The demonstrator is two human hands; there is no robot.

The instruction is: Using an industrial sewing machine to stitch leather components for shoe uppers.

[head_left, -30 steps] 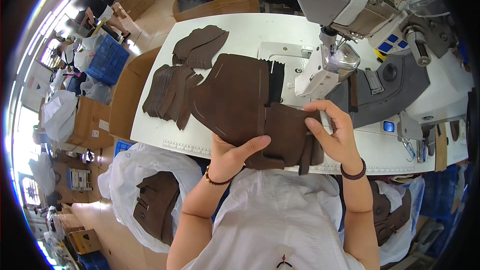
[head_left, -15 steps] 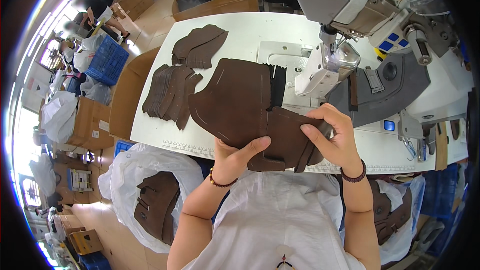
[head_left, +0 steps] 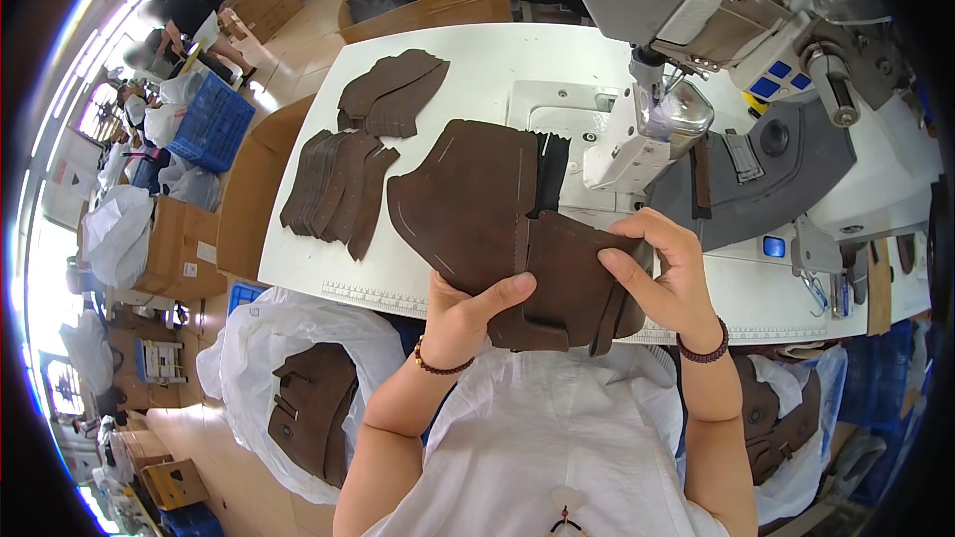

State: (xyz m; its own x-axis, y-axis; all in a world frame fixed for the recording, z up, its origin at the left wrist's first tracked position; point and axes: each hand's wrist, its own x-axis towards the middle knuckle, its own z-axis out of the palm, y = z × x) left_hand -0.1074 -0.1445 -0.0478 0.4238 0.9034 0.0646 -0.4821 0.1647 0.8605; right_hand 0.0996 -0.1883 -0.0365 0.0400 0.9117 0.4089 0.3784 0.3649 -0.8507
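Note:
A stitched brown leather piece (head_left: 468,194), with a strip of black elastic (head_left: 552,171) along its far edge, is held up in both hands over the table's near edge. My left hand (head_left: 466,316) grips its lower edge, thumb on top and fingers hidden underneath. My right hand (head_left: 665,273) pinches its right end between thumb and fingers. Just beyond it stands the sewing machine's head (head_left: 662,119), its needle area apart from the leather. Left of the piece lie a fanned stack of brown leather parts (head_left: 333,184) and a second stack of larger parts (head_left: 393,89).
The white machine table (head_left: 477,60) has a ruler strip along its near edge. A grey panel (head_left: 786,174) lies right of the machine. Bags of brown pieces (head_left: 316,418) hang below on both sides. Cardboard boxes (head_left: 428,10) stand behind and at left; people work farther off.
The leather piece has tilted slightly in my hands, its left end shifting a little rightward. Both hands keep their grip in nearly the same place.

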